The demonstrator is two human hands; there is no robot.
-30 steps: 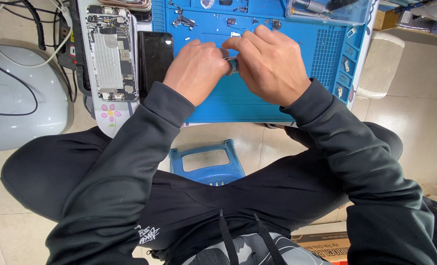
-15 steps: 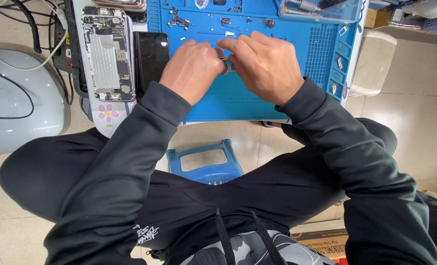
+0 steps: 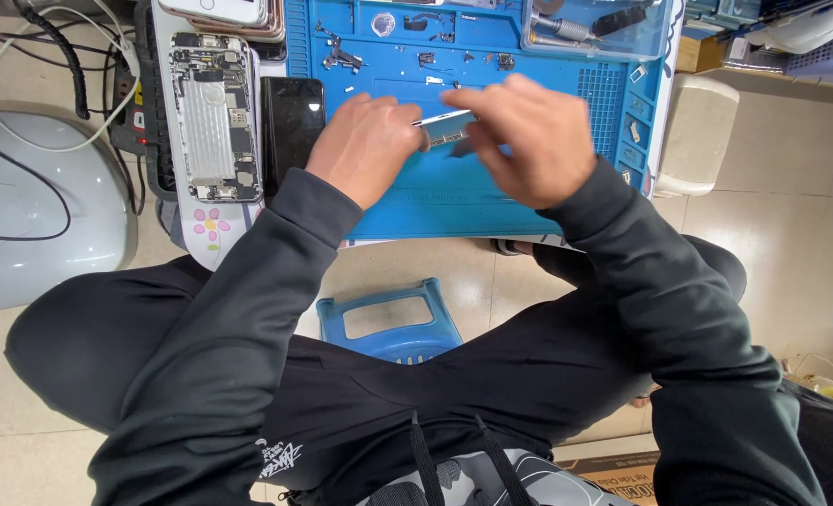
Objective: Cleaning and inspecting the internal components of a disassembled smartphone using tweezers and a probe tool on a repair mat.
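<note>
Left hand (image 3: pixel 365 145) and right hand (image 3: pixel 533 141) together over the blue mat (image 3: pixel 435 201), fingers pinching a small silver strip (image 3: pixel 444 118) between them. Opened phone (image 3: pixel 212 117) and black screen (image 3: pixel 292 122) just left.

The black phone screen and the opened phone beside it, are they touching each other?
Cannot tell. In the head view the black screen lies right beside the opened phone, edges so close that neither gap nor contact shows.

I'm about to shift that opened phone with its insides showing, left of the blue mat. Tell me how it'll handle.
The opened phone looks like a flat, rigid metal shell, so probably stiff and light. Its exposed boards and small parts suggest fragility: grip the edges. Lying flat, it should slide rather than roll or tip, though the black phone lies close beside it.
</note>
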